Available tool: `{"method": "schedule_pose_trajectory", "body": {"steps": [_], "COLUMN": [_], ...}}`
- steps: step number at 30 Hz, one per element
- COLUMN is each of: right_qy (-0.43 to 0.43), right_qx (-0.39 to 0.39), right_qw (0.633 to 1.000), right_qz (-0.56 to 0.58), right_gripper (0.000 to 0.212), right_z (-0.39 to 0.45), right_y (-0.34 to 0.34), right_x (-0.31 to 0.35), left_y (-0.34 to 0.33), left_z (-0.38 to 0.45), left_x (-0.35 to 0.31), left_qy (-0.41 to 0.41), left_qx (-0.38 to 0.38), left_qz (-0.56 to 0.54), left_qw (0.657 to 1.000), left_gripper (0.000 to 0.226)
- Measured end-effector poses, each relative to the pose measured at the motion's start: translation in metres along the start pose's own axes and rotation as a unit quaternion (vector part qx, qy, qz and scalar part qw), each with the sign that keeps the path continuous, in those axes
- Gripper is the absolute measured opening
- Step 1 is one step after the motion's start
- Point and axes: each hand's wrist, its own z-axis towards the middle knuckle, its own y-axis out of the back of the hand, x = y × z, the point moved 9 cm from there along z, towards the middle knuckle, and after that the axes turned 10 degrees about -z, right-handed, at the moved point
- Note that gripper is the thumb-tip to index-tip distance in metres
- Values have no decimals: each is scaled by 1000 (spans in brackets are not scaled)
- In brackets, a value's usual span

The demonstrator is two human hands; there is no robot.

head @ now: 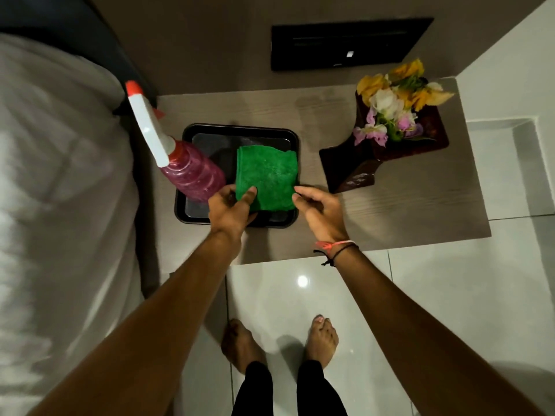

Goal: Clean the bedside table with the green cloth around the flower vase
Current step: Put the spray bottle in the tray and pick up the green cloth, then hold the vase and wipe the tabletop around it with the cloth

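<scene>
Green cloth (265,178) lay folded in the black tray (288,139), left of the flower vase (387,151). Risk: lifting it could nudge the spray bottle (192,175) leaning just beside. Left hand (229,210) pinched the cloth's near-left corner, thumb on top; right hand (319,211), fingers loosely curled and empty, touched its near-right edge.

A: Floor specification?
B: Glossy white tiles (435,295); one ceiling light reflection (302,281).
A: Walls?
B: Taupe wall (210,49) with a black recessed panel (351,43); white wall (516,49) at right.
A: Furniture?
B: A bed (54,175) with white sheets, at left.
</scene>
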Motion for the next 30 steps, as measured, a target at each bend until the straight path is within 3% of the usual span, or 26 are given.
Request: {"method": "schedule_pose_trajectory", "body": {"steps": [4, 7, 11, 16, 20, 24, 28, 30], "right_qy": [-128, -217, -202, -145, -146, -130, -116, -121], "right_qx": [41, 90, 144, 186, 229, 212, 149, 131], "right_qw": [982, 947, 887, 888, 890, 887, 904, 900], "right_qz": [132, 218, 390, 395, 365, 388, 384, 397], "right_gripper": [17, 28, 54, 56, 60, 40, 36, 49], "right_z": [-20, -39, -59, -82, -101, -110, -106, -107], "right_y": [1, -5, -3, 29, 50, 73, 98, 105], "right_x": [-15, -22, -13, -18, -29, -34, -44, -53], "left_y": [-9, -14, -18, -34, -56, -81, -101, -114], "left_z": [-26, -49, -74, -90, -99, -112, -120, -130], "left_x": [0, -1, 2, 5, 18, 34, 26, 14], "left_qy": [31, 52, 67, 91, 88, 62, -63, -148], "left_qx": [129, 211, 261, 258, 270, 297, 262, 270], "left_qz": [-90, -116, -107, -109, -27, 66, 224, 296], "left_qw": [987, 969, 957, 956, 958, 951, 937, 904], "left_gripper": [15, 20, 42, 52, 46, 48, 44, 34]}}
